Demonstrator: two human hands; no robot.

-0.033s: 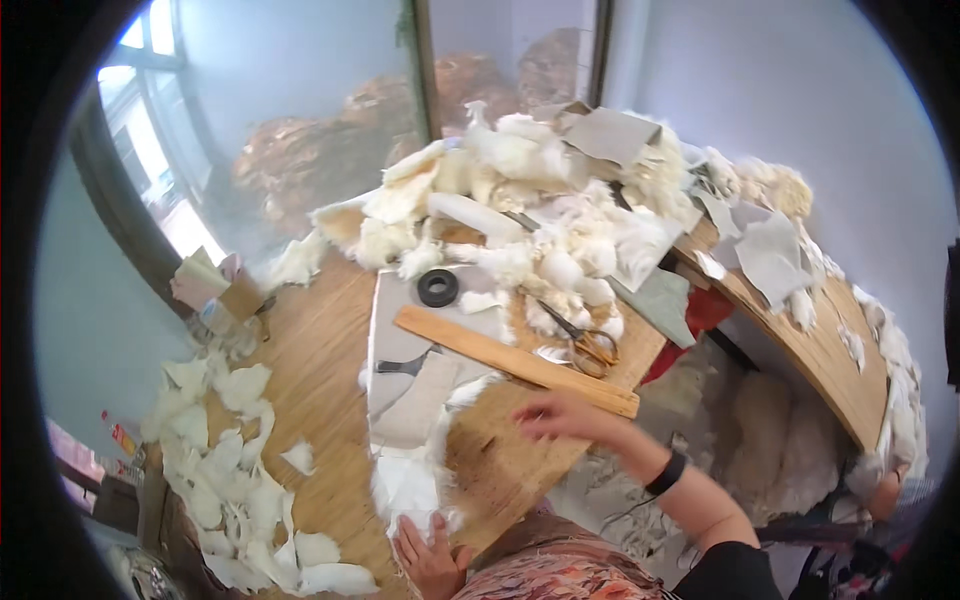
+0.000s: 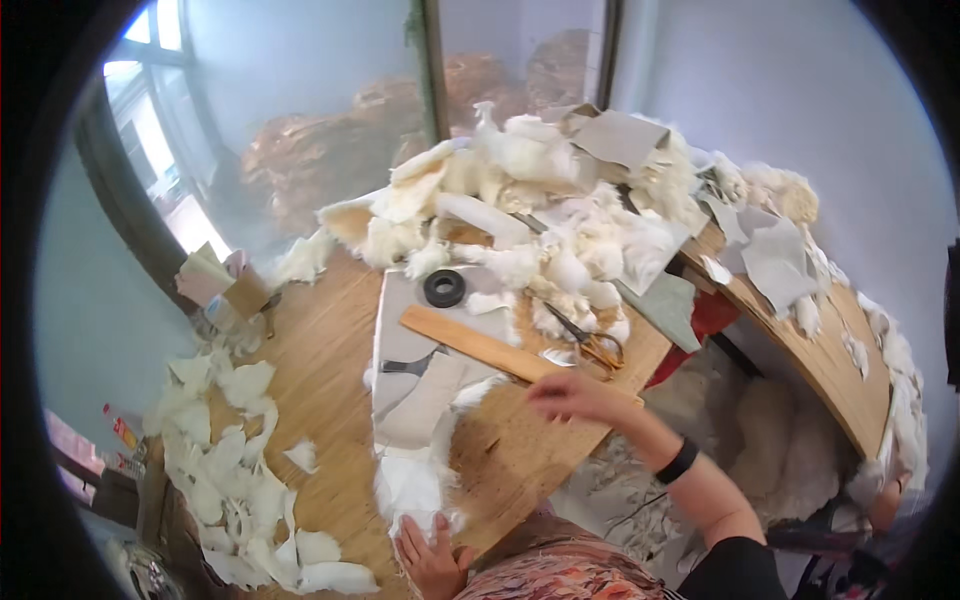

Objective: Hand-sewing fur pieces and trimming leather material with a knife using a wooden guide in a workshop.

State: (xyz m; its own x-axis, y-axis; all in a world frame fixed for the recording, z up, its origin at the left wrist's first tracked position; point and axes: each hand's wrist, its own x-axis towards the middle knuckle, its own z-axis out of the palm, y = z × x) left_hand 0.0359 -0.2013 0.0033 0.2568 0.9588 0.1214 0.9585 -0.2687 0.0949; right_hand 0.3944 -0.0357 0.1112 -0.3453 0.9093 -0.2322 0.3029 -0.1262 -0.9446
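My left hand (image 2: 432, 560) lies flat, fingers spread, on the white lower end of a fur piece (image 2: 412, 490) at the table's near edge. My right hand (image 2: 572, 396) is over the right end of a long wooden strip (image 2: 470, 346), its fingers loosely bent and nothing visible in them; contact with the strip is unclear. Under the strip lies a grey pelt piece (image 2: 393, 318) with white fur edges. On it rest a black ring-shaped roll (image 2: 431, 290) and a dark flat-bladed tool (image 2: 403, 367). Scissors (image 2: 600, 350) with orange-brown handles lie beyond my right hand.
A heap of cream fur scraps (image 2: 520, 150) covers the table's far side. More white scraps (image 2: 215, 440) line the left edge. A small cardboard box (image 2: 245, 295) stands at far left. A second wooden board (image 2: 810, 335) with grey pieces is at right.
My right hand has moved slightly up and to the right, over the end of the wooden strip. The left hand stays on the fur. The whole view has shifted slightly.
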